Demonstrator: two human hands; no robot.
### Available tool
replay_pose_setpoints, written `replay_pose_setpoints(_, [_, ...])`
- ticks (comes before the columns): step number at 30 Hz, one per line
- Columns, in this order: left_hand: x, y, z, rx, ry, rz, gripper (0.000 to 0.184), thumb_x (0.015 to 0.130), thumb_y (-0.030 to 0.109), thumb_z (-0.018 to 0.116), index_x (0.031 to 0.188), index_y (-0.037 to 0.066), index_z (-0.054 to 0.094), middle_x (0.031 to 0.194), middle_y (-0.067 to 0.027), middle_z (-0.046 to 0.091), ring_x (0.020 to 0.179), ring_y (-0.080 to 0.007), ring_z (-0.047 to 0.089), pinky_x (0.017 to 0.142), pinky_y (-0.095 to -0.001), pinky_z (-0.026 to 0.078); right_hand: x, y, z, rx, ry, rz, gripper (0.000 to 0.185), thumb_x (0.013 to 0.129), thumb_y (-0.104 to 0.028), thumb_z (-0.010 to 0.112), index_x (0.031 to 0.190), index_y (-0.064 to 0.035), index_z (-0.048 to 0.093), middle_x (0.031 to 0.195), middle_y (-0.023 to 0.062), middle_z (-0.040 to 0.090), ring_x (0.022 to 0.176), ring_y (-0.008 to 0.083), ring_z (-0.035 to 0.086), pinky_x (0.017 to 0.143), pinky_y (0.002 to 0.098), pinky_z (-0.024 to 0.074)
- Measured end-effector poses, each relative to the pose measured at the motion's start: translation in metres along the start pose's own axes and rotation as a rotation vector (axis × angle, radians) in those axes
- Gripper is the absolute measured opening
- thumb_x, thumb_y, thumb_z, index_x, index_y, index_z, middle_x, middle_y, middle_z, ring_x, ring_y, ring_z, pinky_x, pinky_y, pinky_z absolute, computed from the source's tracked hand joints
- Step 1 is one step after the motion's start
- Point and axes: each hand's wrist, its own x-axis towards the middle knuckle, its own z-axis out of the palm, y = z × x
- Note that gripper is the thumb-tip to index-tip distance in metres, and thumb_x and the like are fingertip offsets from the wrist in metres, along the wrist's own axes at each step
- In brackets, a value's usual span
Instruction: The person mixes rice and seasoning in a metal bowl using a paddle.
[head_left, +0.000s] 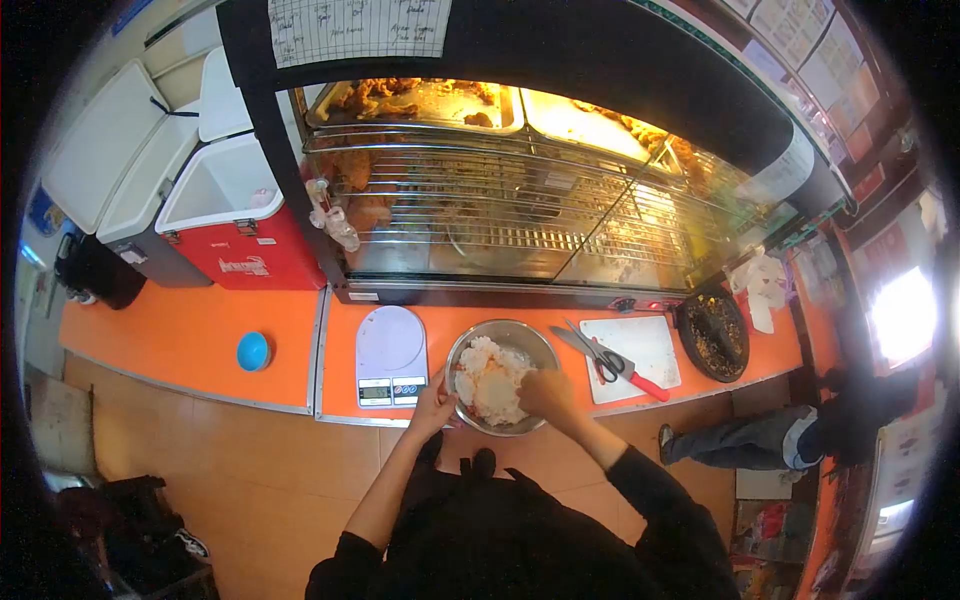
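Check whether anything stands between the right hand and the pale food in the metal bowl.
Nothing visible does: the right hand is over the right side of the open metal bowl, beside the pale food; the left hand is at the opposite rim.

And there's the lit glass display warmer (500, 205), trays of fried food (375, 100) glowing inside! Open red cooler box (255, 245) to its left, small blue bowl (254, 351) in front of the cooler, dark round dish (713, 336) way over right!
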Motion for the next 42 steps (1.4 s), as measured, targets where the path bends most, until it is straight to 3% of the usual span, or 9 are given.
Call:
replay_pose_setpoints(3, [-0.003, 0.017, 0.006, -0.007, 0.022, -0.099, 0.06, 0.085, -0.002, 0.045, 0.14, 0.007, 0.021, 0.085, -0.0102, 0.059, 0.061, -0.0147, 0.061, 0.05, -0.0296, 0.057, 0.032, -0.011, 0.038, -0.101, 0.153, 0.018, 0.017, 0.071, -0.023, 0.06, 0.073, -0.0069, 0.067, 0.066, 0.014, 0.064, 0.063, 0.0284, 0.064, 0.056, 0.038, 0.0505])
replay_pose_setpoints(10, [-0.001, 0.017, 0.008, 0.232, 0.069, 0.026, 0.059, 0.084, -0.004, 0.043, 0.138, 0.007, 0.024, 0.079, -0.0116, 0.062, 0.053, -0.0181, 0.061, 0.048, -0.0313, 0.057, 0.029, 0.007, -0.014, -0.026, 0.221, 0.054, 0.014, 0.066, -0.017, 0.061, 0.072, -0.0055, 0.066, 0.066, 0.0137, 0.064, 0.06, 0.0278, 0.064, 0.053, 0.037, 0.0502])
replay_pose_setpoints(14, [0.003, 0.0, 0.003, 0.33, 0.065, 0.077, 0.06, 0.082, -0.004, 0.044, 0.138, 0.007, 0.023, 0.084, -0.0148, 0.062, 0.057, -0.0207, 0.064, 0.048, -0.0313, 0.057, 0.022, -0.005, 0.037, -0.107, 0.387, 0.012, 0.012, 0.064, -0.017, 0.061, 0.067, -0.0058, 0.065, 0.062, 0.0153, 0.062, 0.06, 0.0299, 0.063, 0.058, 0.0378, 0.0497])
replay_pose_setpoints(18, [-0.001, 0.017, 0.008, 0.287, 0.052, 0.121, 0.063, 0.081, -0.004, 0.045, 0.138, 0.007, 0.022, 0.09, -0.0169, 0.061, 0.059, -0.022, 0.064, 0.048, -0.0318, 0.057, 0.043, -0.012, 0.06, -0.003, 0.28, 0.153, 0.015, 0.067, -0.021, 0.06, 0.066, -0.0071, 0.065, 0.069, 0.0171, 0.063, 0.064, 0.0304, 0.064, 0.061, 0.0381, 0.0497])
replay_pose_setpoints(24, [0.006, 0.006, 0.005, 0.167, 0.051, -0.001, 0.064, 0.08, -0.005, 0.045, 0.138, 0.007, 0.023, 0.097, -0.0176, 0.059, 0.063, -0.0245, 0.065, 0.049, -0.0324, 0.058, -0.008, 0.007, -0.014, 0.055, 0.266, 0.191, 0.011, 0.073, -0.012, 0.057, 0.072, -0.0049, 0.065, 0.071, 0.0151, 0.064, 0.065, 0.0294, 0.065, 0.056, 0.0387, 0.0509])
replay_pose_setpoints(29, [0.015, 0.037, -0.006, 0.099, -0.073, -0.114, 0.059, 0.076, -0.006, 0.045, 0.132, 0.005, 0.033, 0.094, -0.0178, 0.06, 0.061, -0.0241, 0.065, 0.05, -0.0318, 0.058, 0.028, 0.041, 0.037, 0.003, 0.21, 0.223, 0.014, 0.076, -0.014, 0.055, 0.073, -0.0043, 0.064, 0.068, 0.0164, 0.063, 0.061, 0.0321, 0.063, 0.055, 0.0404, 0.0502])
replay_pose_setpoints(34, [0.05, 0.05, -0.038, 0.312, -0.313, -0.243, 0.052, 0.074, -0.005, 0.048, 0.125, 0.005, 0.042, 0.083, -0.0126, 0.06, 0.066, -0.0231, 0.065, 0.05, -0.0319, 0.058, 0.064, 0.061, 0.043, 0.285, 0.242, -0.275, 0.018, 0.078, -0.026, 0.056, 0.083, -0.0106, 0.064, 0.063, 0.017, 0.06, 0.061, 0.034, 0.06, 0.056, 0.0444, 0.0461])
replay_pose_setpoints(38, [0.058, 0.049, -0.038, 0.334, -0.162, -0.239, 0.042, 0.076, -0.002, 0.05, 0.118, 0.004, 0.049, 0.072, -0.0085, 0.06, 0.061, -0.0195, 0.063, 0.049, -0.0307, 0.055, 0.05, 0.043, 0.025, 0.187, 0.17, -0.344, 0.021, 0.079, -0.025, 0.056, 0.091, -0.0091, 0.061, 0.064, 0.0177, 0.058, 0.061, 0.0348, 0.06, 0.055, 0.0451, 0.0462])
replay_pose_setpoints(42, [0.057, 0.02, -0.037, 0.444, 0.06, -0.153, 0.034, 0.076, 0.001, 0.055, 0.11, 0.003, 0.055, 0.07, -0.0101, 0.059, 0.056, -0.0183, 0.061, 0.046, -0.0314, 0.05, 0.008, 0.047, 0.047, 0.017, 0.083, -0.364, 0.04, 0.076, -0.018, 0.056, 0.115, -0.0093, 0.052, 0.084, 0.0172, 0.059, 0.064, 0.0348, 0.061, 0.055, 0.0427, 0.049])
